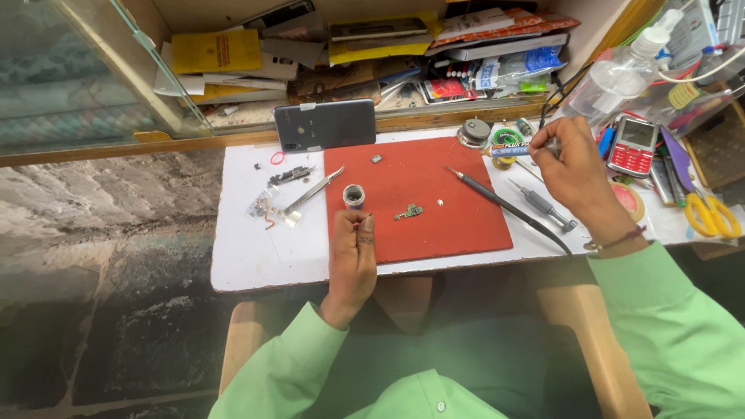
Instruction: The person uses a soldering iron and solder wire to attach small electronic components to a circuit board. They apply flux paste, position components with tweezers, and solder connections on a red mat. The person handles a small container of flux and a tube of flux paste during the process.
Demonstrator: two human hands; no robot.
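Circuit board [409, 211], small and green, lies flat near the middle of the red mat [466, 225], just ahead of the left hand [353, 252] and apart from it. It looks very light, thin and stiff, and probably fragile, so I judge it is best taken by its bare edges, with fingertips or with the tweezers [312, 191] lying on the white bench [248, 264] to the left. The left hand rests at the near edge of the mat, fingers curled together, pinching something thin and reddish that is too small to name. Just beyond its fingertips stands a small round tin [354, 195]. The right hand [570, 167] is raised over the right side of the bench, wrist bent, fingers closed around a small tube [512, 150] with a blue label. A soldering iron [504, 206] lies slanted across the right edge of the mat. A dark phone [324, 124] lies at the back of the bench, and yellow scissors [710, 213] lie at the far right
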